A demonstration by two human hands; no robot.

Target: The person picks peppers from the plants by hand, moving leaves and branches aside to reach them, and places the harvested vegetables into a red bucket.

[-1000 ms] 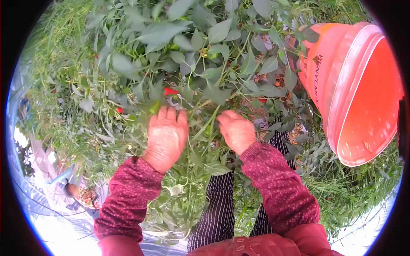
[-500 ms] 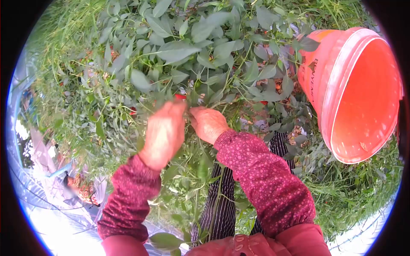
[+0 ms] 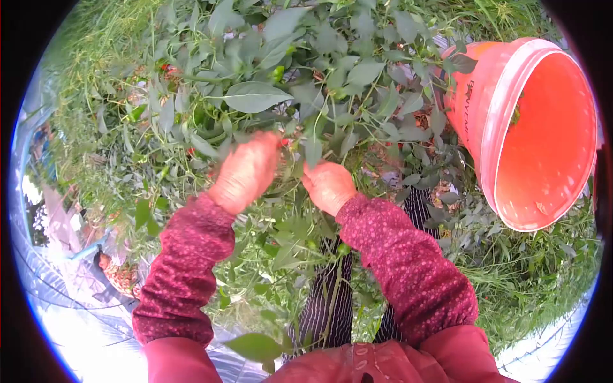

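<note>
Left hand (image 3: 246, 172) and right hand (image 3: 329, 186) higher, among pepper leaves (image 3: 255, 97)

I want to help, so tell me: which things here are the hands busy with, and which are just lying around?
In use:
plant
left hand and right hand, both in it
bucket, probably, close beside it

Lying about:
grass
white sheet
reddish heap, too blurred to name

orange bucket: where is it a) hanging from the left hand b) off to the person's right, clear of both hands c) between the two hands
b: the orange bucket sits at the view's right, apart from the left hand and right hand, both in the leafy plant.
</note>
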